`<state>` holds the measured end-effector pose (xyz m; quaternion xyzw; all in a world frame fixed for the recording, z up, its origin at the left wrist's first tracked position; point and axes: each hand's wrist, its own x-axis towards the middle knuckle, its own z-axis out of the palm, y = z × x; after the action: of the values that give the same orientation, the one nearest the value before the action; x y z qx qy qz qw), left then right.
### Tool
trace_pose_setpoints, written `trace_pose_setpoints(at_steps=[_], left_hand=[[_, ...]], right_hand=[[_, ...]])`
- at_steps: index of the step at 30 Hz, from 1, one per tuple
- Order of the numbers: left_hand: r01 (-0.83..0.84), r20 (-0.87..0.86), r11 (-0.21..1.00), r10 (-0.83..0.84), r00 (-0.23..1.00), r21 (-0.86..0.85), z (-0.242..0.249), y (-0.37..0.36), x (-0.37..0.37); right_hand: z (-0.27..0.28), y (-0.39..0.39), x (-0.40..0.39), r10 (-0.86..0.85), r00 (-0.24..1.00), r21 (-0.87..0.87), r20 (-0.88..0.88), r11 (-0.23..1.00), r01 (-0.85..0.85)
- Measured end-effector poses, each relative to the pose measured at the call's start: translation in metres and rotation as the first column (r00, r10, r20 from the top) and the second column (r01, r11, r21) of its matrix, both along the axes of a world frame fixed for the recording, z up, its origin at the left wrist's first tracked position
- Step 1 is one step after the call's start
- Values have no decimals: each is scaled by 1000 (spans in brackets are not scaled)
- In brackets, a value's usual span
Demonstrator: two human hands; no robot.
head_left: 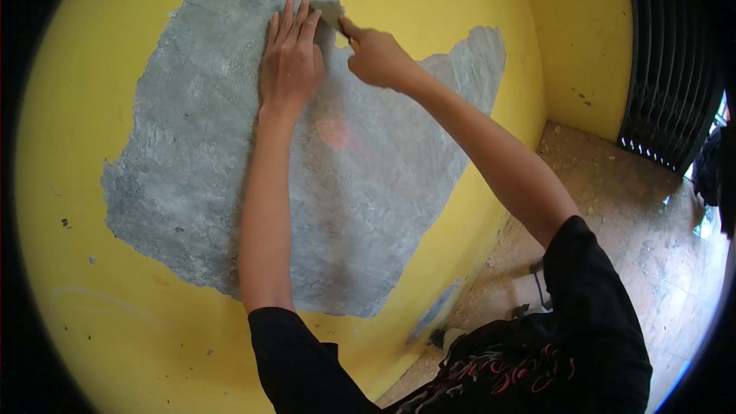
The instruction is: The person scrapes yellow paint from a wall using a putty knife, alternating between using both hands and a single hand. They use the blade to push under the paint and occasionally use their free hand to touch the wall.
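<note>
My right hand (379, 57) is closed around the handle of a scraper (330, 17), its flat blade angled up and left against the wall. The blade lies at the boundary between a large bare grey patch (207, 130) and the yellow paint (429, 0). Flat on the grey surface, my left hand (294, 65) has its fingers stretched upward, fingertips right beside the blade. Ragged paint edges run all around the patch. A faint reddish spot (333, 133) marks the grey below my hands.
A dark metal folding gate (671, 54) stands at the right, past the wall's corner. Below it, the tiled floor (606, 207) is scattered with paint flakes. A light-coloured object (529, 291) sits on the floor beside my body. Small chips dot the lower yellow wall.
</note>
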<state>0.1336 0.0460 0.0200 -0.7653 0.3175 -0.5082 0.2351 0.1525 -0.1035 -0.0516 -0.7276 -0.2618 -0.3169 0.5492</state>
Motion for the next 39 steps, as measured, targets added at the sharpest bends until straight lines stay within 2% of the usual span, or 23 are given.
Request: trace_pose_setpoints(at_steps=[1, 4, 5, 7, 8, 10, 11, 14, 17, 19, 20, 23, 25, 29, 31, 32, 38, 39], left_hand=[[-5, 1, 1000, 5, 1000, 1, 1, 0, -1], [-4, -11, 1000, 4, 1000, 2, -1, 1, -3], [5, -12, 1000, -5, 1000, -4, 0, 1, -3], [-2, 4, 1000, 2, 1000, -6, 0, 1, -1], [-8, 10, 1000, 8, 1000, 1, -1, 0, 0], [-12, -6, 1000, 12, 1000, 6, -1, 1, -2], [-10, -5, 1000, 10, 1000, 6, 0, 1, -3], [-3, 6, 1000, 3, 1000, -6, -1, 2, -2], [-16, 19, 1000, 16, 1000, 2, -1, 2, 2], [-27, 2, 1000, 27, 1000, 10, -1, 3, -2], [-31, 6, 999, 31, 1000, 10, 1, 2, -4], [1, -1, 1000, -1, 1000, -13, 1, 4, -2], [-5, 2, 1000, 5, 1000, -18, 0, 2, 0], [-34, 14, 999, 34, 999, 2, 0, 2, -3], [-20, 6, 1000, 20, 1000, -14, -2, 2, -4], [-4, -1, 999, 4, 1000, -32, -1, 1, -3], [1, 4, 1000, -1, 1000, -20, -1, 3, -1], [2, 9, 1000, -2, 1000, -21, -1, 4, -2]], right_hand=[[5, -6, -6, 52, 985, -27, -164, 998, -57], [3, 8, -8, 51, 982, 47, -180, 998, -43], [-2, 11, -3, 51, 983, 47, -174, 998, -44], [-14, 16, 4, 55, 998, 73, 9, 996, -55], [-14, 16, 11, 54, 999, 76, 6, 996, -55], [0, 9, -3, 100, 985, 107, -144, 991, -85], [-2, 9, -5, 99, 984, 109, -146, 991, -84], [-17, 14, 1, 69, 996, 115, -48, 991, -64], [-24, 12, 3, 108, 994, 139, 35, 984, -112], [-8, 9, -13, 138, 965, 142, -225, 984, -108], [-10, 8, -15, 139, 963, 144, -230, 984, -108], [-11, 8, -13, 186, 960, 162, -208, 975, -154], [-19, 9, -9, 143, 981, 97, -132, 987, -131], [-15, 16, -1, 50, 989, 107, -139, 994, -35], [-21, 15, -3, 33, 999, 61, 10, 998, -34], [-18, 13, 1, 29, 999, 55, 23, 998, -31], [-15, 14, 3, 55, 985, 72, -162, 996, -44], [-23, 17, 2, -12, 1000, 49, -17, 999, 13]])
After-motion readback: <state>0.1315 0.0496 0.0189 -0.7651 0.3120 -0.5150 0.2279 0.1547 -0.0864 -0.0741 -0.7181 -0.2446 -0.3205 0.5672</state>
